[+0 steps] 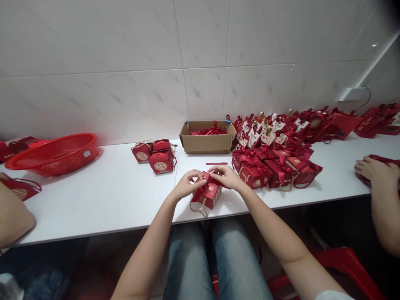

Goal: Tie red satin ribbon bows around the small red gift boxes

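A small red gift box (213, 194) with gold printing sits near the table's front edge, its twisted cord handle (200, 211) hanging toward me. Across its top lies a dark red ribbon (199, 193), gathered in the middle. My left hand (186, 183) pinches the ribbon from the left with thumb and forefinger. From the right, my right hand (229, 177) is also closed on the ribbon, its thumb tip close to the left one. The exact shape of the knot between the fingers is hidden. Just behind the hands lies a loose ribbon strip (216, 163).
Beyond stands an open cardboard box (208, 143) of red ribbons. Several bow-tied boxes (254, 173) crowd the right, with tagged ones (268, 131) behind. Left are three boxes (161, 162) and a red plastic basket (59, 160). Other people's arms (379, 179) reach in from both sides.
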### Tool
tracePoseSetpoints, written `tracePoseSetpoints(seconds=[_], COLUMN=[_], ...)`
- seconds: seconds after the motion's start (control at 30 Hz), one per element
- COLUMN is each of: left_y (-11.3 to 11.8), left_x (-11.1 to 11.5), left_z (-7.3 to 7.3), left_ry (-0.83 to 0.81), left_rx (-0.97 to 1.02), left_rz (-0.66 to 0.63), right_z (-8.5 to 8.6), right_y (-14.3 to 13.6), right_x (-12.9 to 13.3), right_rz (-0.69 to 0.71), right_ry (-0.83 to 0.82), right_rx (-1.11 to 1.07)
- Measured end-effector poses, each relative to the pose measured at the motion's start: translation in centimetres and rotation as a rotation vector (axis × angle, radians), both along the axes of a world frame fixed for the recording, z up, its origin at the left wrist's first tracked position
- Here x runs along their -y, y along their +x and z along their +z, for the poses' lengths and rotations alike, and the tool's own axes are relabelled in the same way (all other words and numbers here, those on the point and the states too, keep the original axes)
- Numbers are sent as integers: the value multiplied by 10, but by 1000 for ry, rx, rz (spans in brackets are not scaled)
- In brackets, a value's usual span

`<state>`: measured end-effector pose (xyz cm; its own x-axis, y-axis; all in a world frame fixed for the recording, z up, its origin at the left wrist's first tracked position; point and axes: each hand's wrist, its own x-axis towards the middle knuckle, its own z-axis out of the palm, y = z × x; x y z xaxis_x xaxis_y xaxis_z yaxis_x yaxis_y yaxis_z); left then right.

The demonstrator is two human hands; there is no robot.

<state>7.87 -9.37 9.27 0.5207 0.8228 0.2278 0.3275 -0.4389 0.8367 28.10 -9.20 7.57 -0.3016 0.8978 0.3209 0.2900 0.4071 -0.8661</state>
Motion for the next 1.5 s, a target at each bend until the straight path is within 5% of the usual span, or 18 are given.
tracePoseSetpoints(seconds=[0.2, 0.4, 0.6, 0.77, 1.1, 1.5], left_y=[-2, 3, 0, 1, 21, 8], left_x=[-1, 1, 0, 1, -2, -25], left_z=[2, -3, -10, -10, -19, -18], left_ry=[51, -87, -21, -135, -121, -106], left_rx=[-176, 10, -106, 10, 199, 172], left_rz=[69, 59, 199, 172, 460, 362], right_z=[5, 11, 8, 1, -12, -12], right_y=[9, 7, 6, 2, -16, -25], right_x=[-4, -1, -3, -2, -4, -12], right_rz=[95, -5, -52, -106, -332, -352], right_ry=[-129, -112, -92, -80, 23, 84], right_rx=[-29, 45, 43, -18, 24, 114])
